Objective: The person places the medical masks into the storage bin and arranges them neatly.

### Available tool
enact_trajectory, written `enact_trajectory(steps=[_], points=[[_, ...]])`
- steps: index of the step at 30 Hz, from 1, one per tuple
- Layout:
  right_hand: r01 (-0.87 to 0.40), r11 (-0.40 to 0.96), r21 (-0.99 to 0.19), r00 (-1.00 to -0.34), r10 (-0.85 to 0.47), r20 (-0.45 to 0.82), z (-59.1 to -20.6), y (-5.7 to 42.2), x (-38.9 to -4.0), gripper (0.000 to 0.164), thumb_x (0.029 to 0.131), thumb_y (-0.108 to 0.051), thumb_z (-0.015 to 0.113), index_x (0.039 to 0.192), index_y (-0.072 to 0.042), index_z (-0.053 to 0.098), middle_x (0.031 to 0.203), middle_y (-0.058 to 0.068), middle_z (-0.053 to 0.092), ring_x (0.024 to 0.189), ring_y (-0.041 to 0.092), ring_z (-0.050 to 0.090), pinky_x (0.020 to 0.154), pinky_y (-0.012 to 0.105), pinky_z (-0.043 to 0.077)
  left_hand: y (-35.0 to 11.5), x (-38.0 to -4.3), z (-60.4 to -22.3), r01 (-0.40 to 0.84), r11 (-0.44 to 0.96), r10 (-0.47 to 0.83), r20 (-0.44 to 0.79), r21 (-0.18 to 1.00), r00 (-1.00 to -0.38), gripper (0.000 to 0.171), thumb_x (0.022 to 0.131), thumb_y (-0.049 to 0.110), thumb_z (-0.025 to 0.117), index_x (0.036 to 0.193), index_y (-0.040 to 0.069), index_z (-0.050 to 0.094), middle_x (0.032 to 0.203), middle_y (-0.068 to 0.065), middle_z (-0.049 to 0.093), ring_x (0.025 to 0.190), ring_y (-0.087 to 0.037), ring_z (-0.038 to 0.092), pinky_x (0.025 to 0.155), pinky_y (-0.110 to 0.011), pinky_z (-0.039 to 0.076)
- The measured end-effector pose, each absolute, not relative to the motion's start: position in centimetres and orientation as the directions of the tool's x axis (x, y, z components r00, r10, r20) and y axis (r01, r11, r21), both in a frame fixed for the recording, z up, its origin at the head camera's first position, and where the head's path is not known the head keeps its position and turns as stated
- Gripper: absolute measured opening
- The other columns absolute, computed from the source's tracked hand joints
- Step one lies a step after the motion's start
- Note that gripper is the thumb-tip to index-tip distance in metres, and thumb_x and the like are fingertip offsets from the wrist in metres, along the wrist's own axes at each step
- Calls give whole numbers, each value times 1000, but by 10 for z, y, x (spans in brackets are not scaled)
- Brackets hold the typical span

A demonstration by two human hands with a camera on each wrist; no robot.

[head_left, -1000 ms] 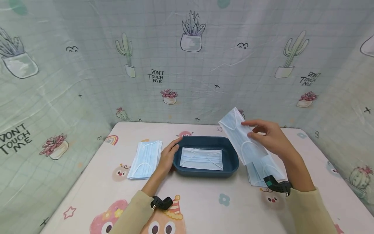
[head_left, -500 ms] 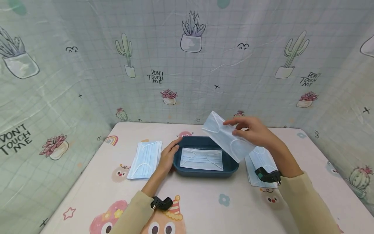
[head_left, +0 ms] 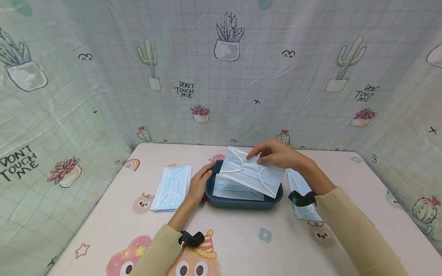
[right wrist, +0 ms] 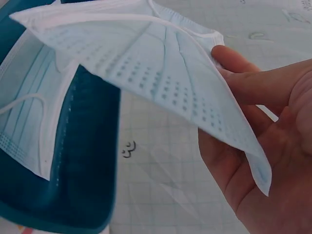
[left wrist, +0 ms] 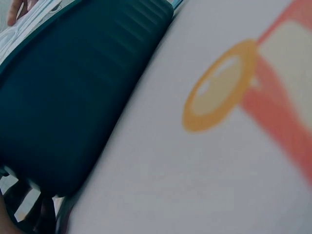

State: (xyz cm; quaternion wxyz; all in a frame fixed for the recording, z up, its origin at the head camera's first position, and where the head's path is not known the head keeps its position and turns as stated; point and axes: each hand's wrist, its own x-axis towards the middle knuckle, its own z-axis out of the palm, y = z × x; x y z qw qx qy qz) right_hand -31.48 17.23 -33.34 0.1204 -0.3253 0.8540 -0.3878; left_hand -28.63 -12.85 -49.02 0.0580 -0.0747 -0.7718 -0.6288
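Note:
In the head view a dark blue plastic tub (head_left: 241,205) stands mid-table. My left hand (head_left: 198,184) grips its left end. Inside the tub lies a folded light blue face mask (head_left: 226,193), flat and partly covered from view. My right hand (head_left: 277,154) pinches another face mask (head_left: 250,168) between thumb and fingers, tilted over the tub. The right wrist view shows this held mask (right wrist: 161,73) bowed, its loose edge hanging in front of the palm. Most of the left hand is out of sight in the left wrist view, where the tub's side wall (left wrist: 73,97) fills the left.
A stack of face masks (head_left: 170,188) lies left of the tub, close to the left forearm. Another stack (head_left: 305,212) lies to the right, partly under the right wrist. A patterned cloth (head_left: 255,76) hangs behind the table (head_left: 241,245).
My right hand has carried its mask leftward from above the right stack to over the tub, turning it flatter and lower. The left hand has stayed on the tub's end.

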Motion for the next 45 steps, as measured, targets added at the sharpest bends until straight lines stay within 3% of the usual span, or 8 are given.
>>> enact_trajectory(steps=[6, 17, 23, 35, 42, 45], points=[[-435, 460, -774, -721, -693, -6, -342, 159, -322, 30, 93, 2, 65, 115, -11, 78, 125, 10, 72, 99, 28, 61, 86, 31, 52, -131, -287, -489, 176, 200, 62, 167, 964, -984, 44, 110, 17, 42, 152, 10, 52, 161, -10, 46, 156, -31, 33, 130, -52, 21], [-424, 431, -797, -639, -766, -74, -364, 144, -343, 27, 92, 2, 66, 116, -7, 77, 125, 12, 72, 102, 24, 60, 90, 32, 48, -130, -282, -492, 165, 192, 50, 159, 967, -986, 42, 109, 29, 44, 149, 29, 56, 160, -2, 49, 154, -29, 38, 127, -56, 27], [-374, 434, -820, -606, -783, -138, -375, 138, -350, 27, 91, 2, 66, 116, -4, 76, 121, 12, 73, 102, 23, 61, 92, 33, 49, -131, -282, -491, 158, 204, 60, 149, 966, -987, 42, 110, 29, 43, 149, 33, 55, 160, -1, 50, 154, -28, 39, 127, -56, 28], [-280, 427, -860, -560, -800, -215, -398, 124, -361, 30, 91, 9, 61, 119, 6, 72, 123, 17, 73, 100, 15, 62, 91, 26, 52, -134, -280, -492, 194, 161, 45, 189, 968, -981, 41, 109, 24, 45, 149, 21, 57, 157, -5, 52, 153, -28, 40, 128, -53, 26], [-259, 468, -845, -571, -780, -256, -408, 123, -365, 32, 91, 9, 62, 121, 3, 72, 126, 16, 72, 101, 15, 63, 91, 26, 53, -129, -267, -470, 162, 194, 61, 153, 968, -986, 42, 110, 15, 43, 150, 10, 55, 159, -11, 50, 154, -33, 37, 128, -55, 25], [-277, 468, -840, -561, -788, -254, -410, 122, -365, 35, 89, 10, 61, 122, 3, 72, 127, 16, 72, 101, 16, 62, 91, 26, 52, -129, -269, -473, 166, 193, 58, 158, 967, -986, 42, 110, 16, 43, 150, 11, 55, 159, -11, 50, 154, -33, 37, 128, -55, 24]])
